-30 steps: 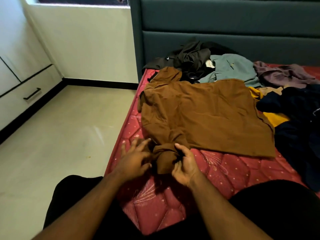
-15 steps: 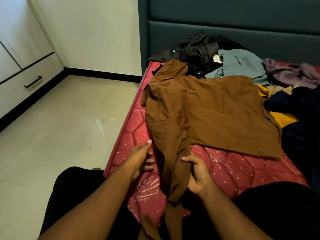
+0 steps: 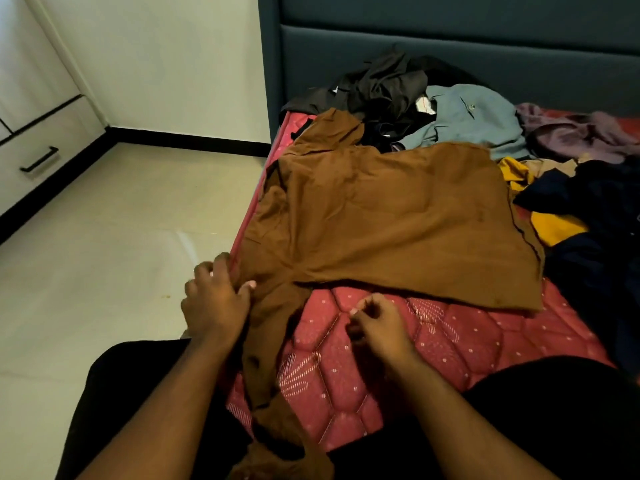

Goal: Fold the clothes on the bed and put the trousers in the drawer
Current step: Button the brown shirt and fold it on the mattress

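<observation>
A large brown garment point(image 3: 381, 220) lies spread flat on the red quilted mattress point(image 3: 467, 337). One long strip of it trails over the near-left bed edge, down past my knee. My left hand point(image 3: 214, 299) rests at the mattress's left edge, fingers spread, thumb touching the brown cloth. My right hand point(image 3: 377, 323) hovers over bare mattress just below the garment's near hem, fingers curled in and holding nothing. A white drawer with a black handle point(image 3: 38, 160) sits low in the cabinet at far left, closed.
Loose clothes are heaped toward the headboard point(image 3: 450, 46): a black piece point(image 3: 381, 84), a blue-grey shirt point(image 3: 467, 116), a purple one point(image 3: 571, 133), a yellow one point(image 3: 554, 226) and a navy one point(image 3: 609, 202). Pale tiled floor point(image 3: 104, 254) runs between bed and cabinet.
Both hands pulled the bunched brown strip out straight toward me. My right hand has let it go and moved right; my left hand has shifted to the bed's left edge.
</observation>
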Tool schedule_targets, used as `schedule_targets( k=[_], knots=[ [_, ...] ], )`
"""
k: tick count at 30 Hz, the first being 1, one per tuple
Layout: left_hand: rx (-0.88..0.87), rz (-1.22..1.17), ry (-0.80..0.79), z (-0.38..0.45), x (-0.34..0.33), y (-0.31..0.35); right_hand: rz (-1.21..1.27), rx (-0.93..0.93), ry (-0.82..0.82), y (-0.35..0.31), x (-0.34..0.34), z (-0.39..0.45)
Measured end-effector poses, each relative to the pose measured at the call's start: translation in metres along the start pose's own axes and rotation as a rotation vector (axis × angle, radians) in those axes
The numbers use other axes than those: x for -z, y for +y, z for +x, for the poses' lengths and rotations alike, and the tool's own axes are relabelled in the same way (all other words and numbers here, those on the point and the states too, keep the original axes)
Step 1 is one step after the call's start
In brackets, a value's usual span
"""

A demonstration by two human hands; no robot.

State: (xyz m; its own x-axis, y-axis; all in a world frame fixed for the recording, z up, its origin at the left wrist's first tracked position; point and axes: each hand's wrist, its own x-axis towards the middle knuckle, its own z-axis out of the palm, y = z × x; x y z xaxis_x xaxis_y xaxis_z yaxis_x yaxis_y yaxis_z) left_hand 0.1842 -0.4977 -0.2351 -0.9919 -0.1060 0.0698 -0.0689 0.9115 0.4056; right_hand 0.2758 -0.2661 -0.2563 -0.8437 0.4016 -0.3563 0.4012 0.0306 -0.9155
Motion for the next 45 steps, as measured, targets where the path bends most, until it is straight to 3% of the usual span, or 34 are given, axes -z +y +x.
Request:
schedule_targets(
  k=[2, 4, 6, 8, 14, 17, 20, 27, 30, 32, 34, 36, 38, 40, 43, 45],
  knots=[
    [-0.272, 0.066, 0.042, -0.003, -0.008, 0.022, -0.487, 0.29, 0.103, -0.007, 0.022, 0.018],
    [-0.55, 0.07, -0.071, 0.0, -0.016, 0.052, -0.915, 0.414, 0.131, -0.012, 0.056, 0.032],
    [-0.693, 0.186, -0.283, 0.005, -0.026, 0.081, -1.271, 0.253, 0.098, -0.018, 0.09, 0.041],
    [-0.729, 0.353, -0.423, 0.012, -0.039, 0.104, -1.41, 0.05, 0.111, -0.022, 0.116, 0.046],
    [-0.771, 0.523, -0.462, 0.033, -0.077, 0.114, -1.318, 0.001, 0.273, -0.03, 0.145, 0.063],
    [-0.698, 0.419, -0.372, 0.016, -0.088, 0.092, -1.34, 0.014, 0.313, -0.035, 0.166, 0.058],
    [-0.577, 0.234, -0.295, -0.014, -0.095, 0.073, -1.389, -0.092, 0.26, -0.03, 0.174, 0.045],
    [-0.491, 0.314, -0.452, -0.065, -0.087, 0.065, -1.429, -0.263, 0.161, -0.031, 0.172, 0.033],
    [-0.444, 0.381, -0.599, -0.064, -0.07, 0.077, -1.491, -0.311, 0.13, -0.035, 0.168, 0.029],
    [-0.466, 0.467, -0.606, -0.053, -0.057, 0.094, -1.502, -0.351, 0.119, -0.037, 0.165, 0.029],
    [-0.568, 0.507, -0.52, -0.04, -0.053, 0.115, -1.425, -0.297, 0.142, -0.035, 0.165, 0.034],
    [-0.638, 0.449, -0.475, -0.026, -0.057, 0.137, -1.204, -0.131, 0.157, -0.03, 0.162, 0.043],
    [-0.659, 0.4, -0.49, -0.012, -0.068, 0.157, -1.005, 0.07, 0.071, -0.028, 0.155, 0.053],
    [-0.681, 0.364, -0.514, 0.0, -0.082, 0.174, -1.007, 0.181, -0.085, -0.023, 0.15, 0.069],
    [-0.726, 0.331, -0.536, 0.013, -0.107, 0.188, -1.084, 0.074, -0.178, -0.011, 0.172, 0.091],
    [-0.736, 0.322, -0.53, 0.02, -0.124, 0.197, -0.955, 0.003, -0.067, 0.002, 0.207, 0.112]
  ],
)
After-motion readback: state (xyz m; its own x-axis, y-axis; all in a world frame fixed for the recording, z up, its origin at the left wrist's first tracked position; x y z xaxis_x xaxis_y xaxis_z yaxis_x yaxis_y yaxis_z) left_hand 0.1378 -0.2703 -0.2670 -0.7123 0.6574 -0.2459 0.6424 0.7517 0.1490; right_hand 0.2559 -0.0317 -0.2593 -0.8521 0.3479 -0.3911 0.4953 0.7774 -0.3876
